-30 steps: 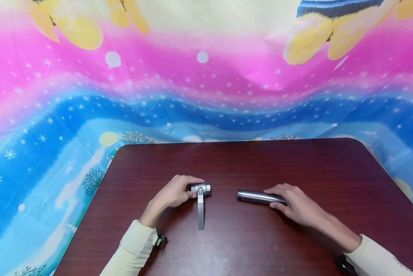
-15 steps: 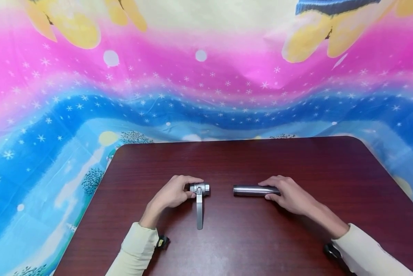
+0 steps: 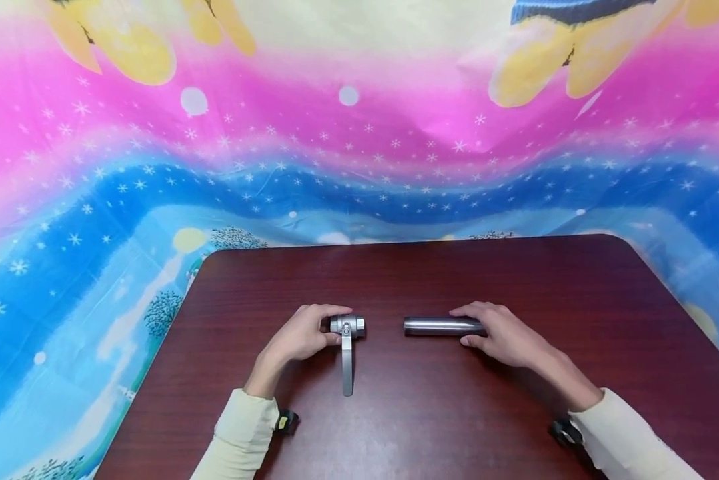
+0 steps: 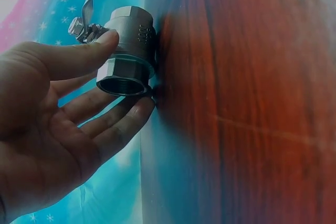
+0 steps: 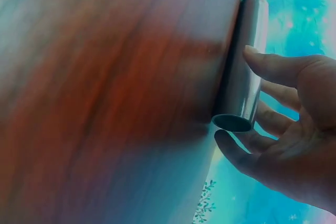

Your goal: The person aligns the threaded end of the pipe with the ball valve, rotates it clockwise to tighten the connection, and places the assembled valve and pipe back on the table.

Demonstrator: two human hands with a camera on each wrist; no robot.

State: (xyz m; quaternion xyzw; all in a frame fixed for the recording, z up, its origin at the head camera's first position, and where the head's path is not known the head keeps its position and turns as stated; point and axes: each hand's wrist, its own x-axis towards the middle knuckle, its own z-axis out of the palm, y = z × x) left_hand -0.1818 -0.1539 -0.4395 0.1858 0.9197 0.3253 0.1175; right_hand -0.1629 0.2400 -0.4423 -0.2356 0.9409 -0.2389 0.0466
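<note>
A steel ball valve (image 3: 353, 327) with a long flat lever lies on the table, its lever pointing toward the person. My left hand (image 3: 302, 333) holds the valve body at its left side, thumb in front and fingers behind. In the left wrist view, one open hexagonal end of the valve (image 4: 128, 38) faces the camera. To the right, my right hand (image 3: 509, 337) grips the right end of a short metal pipe (image 3: 434, 326). The pipe lies crosswise, roughly in line with the valve, a gap between them. Its hollow end (image 5: 233, 123) shows in the right wrist view.
The dark red-brown table (image 3: 407, 280) has rounded far corners. Behind it hangs a patterned cloth (image 3: 359, 147) in pink and blue. A black band with a small device (image 3: 286, 421) sits at the left wrist, another black device (image 3: 565, 432) at the right.
My right hand has moved the pipe left and away from the person, turning it from slanted to nearly level with the valve. The left hand and the valve have barely moved.
</note>
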